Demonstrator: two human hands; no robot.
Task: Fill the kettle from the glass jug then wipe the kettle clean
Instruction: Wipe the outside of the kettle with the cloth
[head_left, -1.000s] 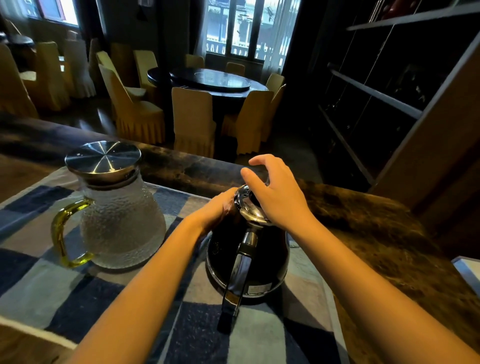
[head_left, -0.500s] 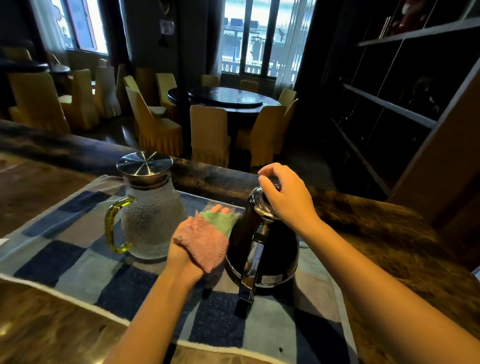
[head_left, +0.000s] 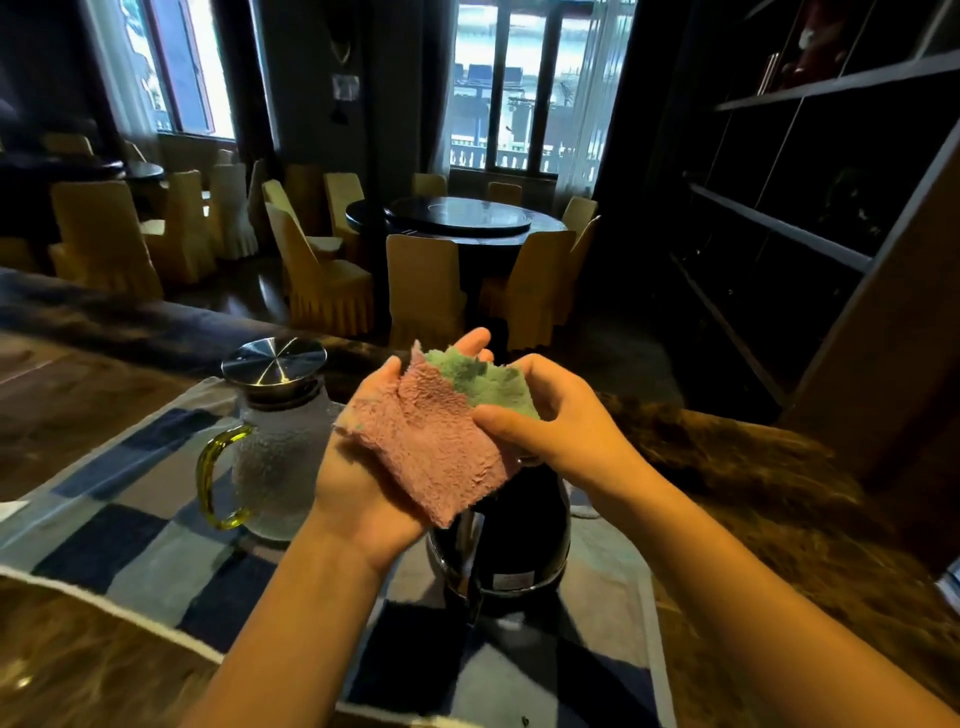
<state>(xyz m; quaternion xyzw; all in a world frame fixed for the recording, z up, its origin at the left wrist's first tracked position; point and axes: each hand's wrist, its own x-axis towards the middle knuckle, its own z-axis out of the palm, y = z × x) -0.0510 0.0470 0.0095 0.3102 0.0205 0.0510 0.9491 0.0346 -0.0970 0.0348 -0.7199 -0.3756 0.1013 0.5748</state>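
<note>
From the head camera I see both hands raised at centre frame, sharing a fuzzy pink and green cloth (head_left: 441, 431). The left hand (head_left: 363, 478) lies palm up, fingers spread wide beneath the cloth. The right hand (head_left: 566, 421) pinches the cloth's green end between thumb and fingers. Directly below them, at six o'clock from the cloth, stands the black electric kettle with a chrome handle (head_left: 524, 540). At nine o'clock sits the textured glass jug with a yellow handle and steel lid (head_left: 275, 447), apart from the kettle. Both rest on a blue and grey checked mat (head_left: 130, 525) covering a brown marbled counter (head_left: 779, 519).
</note>
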